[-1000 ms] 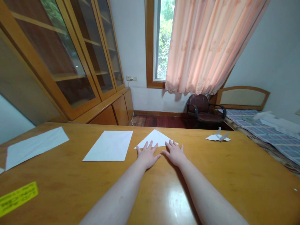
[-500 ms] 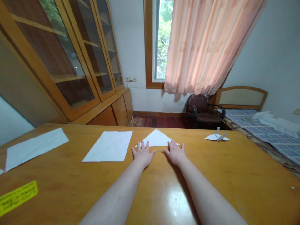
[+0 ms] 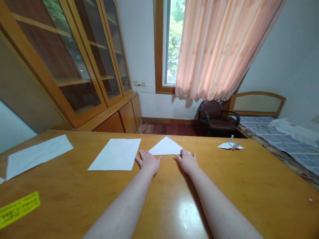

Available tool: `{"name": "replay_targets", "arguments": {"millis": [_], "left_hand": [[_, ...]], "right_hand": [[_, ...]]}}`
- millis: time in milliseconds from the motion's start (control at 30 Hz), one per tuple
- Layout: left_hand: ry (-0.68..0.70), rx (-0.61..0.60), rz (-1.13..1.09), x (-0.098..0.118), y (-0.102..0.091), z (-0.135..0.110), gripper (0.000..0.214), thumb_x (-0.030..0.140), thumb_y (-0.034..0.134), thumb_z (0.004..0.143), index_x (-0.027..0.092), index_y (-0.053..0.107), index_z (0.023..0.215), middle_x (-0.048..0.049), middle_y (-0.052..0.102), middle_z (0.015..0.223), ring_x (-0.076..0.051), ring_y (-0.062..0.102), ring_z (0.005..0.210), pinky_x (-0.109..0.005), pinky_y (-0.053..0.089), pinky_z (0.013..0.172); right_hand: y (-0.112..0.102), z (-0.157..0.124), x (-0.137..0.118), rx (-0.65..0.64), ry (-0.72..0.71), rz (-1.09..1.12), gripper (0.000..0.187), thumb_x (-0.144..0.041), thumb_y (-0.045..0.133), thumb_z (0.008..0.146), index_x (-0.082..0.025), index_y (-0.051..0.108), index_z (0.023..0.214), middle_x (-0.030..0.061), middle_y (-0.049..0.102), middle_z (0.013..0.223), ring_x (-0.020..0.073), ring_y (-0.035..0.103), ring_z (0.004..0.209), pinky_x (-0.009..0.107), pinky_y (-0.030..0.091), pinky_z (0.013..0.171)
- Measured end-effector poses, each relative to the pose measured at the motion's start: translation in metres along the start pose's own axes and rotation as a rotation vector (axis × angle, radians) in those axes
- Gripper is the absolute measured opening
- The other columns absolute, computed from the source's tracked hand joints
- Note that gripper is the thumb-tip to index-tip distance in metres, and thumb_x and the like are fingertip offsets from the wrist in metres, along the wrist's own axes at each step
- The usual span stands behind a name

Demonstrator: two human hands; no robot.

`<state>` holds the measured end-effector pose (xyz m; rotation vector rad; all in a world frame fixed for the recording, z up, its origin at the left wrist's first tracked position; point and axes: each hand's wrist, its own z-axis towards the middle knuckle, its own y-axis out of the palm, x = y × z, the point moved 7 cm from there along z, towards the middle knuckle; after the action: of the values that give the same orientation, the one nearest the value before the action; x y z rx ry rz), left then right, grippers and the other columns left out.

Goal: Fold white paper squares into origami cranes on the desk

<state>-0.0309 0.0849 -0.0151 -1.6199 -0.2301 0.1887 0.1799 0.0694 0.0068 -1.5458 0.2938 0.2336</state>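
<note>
- Paper triangle [image 3: 165, 146] lies flat on the table [image 3: 161, 192], just beyond both hands, its long edge running left to right on the near side, peak pointing away.
- Left hand [image 3: 149, 162] hides the left corner: palm down, thumb spread, gripping nothing.
- Right hand [image 3: 187, 161] has fingertips over the right end, corner peeking past; unclosed, palm down, about equally near.
</note>
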Motion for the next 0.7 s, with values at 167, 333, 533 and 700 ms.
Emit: {"name": "replay_targets", "arguments": {"millis": [167,333,533,700], "left_hand": [[-0.006,0.017,-0.014,-0.003,0.003,0.004,0.096,0.067,0.022,0.079,-0.007,0.023,0.14,-0.0271,0.016,0.148,-0.038,0.004,0.139,-0.061,0.008,0.108],[-0.026,0.038,-0.018,-0.007,0.004,0.006,0.095,0.066,0.023,0.08,-0.008,0.024,0.139,-0.0281,0.018,0.147,-0.038,0.006,0.139,-0.058,0.011,0.108],[-0.057,0.057,-0.041,-0.01,-0.002,0.005,0.093,0.063,0.026,0.081,-0.01,0.022,0.139,-0.0309,0.015,0.147,-0.04,0.003,0.139,-0.058,0.01,0.108],[0.167,0.132,-0.097,0.007,-0.016,0.0,0.079,0.056,0.03,0.085,0.002,0.022,0.143,-0.0235,0.012,0.151,-0.037,0.003,0.14,-0.054,0.009,0.11]], "right_hand": [[-0.002,0.0,0.001,0.009,0.02,0.0,0.047,-0.052,0.03,0.091,-0.017,0.049,0.115,0.0168,0.052,0.13,0.0281,0.047,0.119,0.055,0.01,0.105],[-0.002,0.001,0.003,0.018,0.031,0.033,0.043,-0.05,0.032,0.091,-0.018,0.05,0.113,0.0153,0.056,0.123,0.0276,0.05,0.116,0.055,0.011,0.105],[-0.004,0.001,0.003,0.046,0.026,0.03,0.042,-0.051,0.034,0.09,-0.017,0.051,0.11,0.0148,0.057,0.121,0.0272,0.052,0.111,0.054,0.013,0.104],[-0.004,0.003,0.01,0.087,0.052,0.01,0.04,-0.049,0.033,0.091,-0.017,0.054,0.103,0.0127,0.062,0.111,0.0261,0.055,0.105,0.052,0.015,0.103]]}}
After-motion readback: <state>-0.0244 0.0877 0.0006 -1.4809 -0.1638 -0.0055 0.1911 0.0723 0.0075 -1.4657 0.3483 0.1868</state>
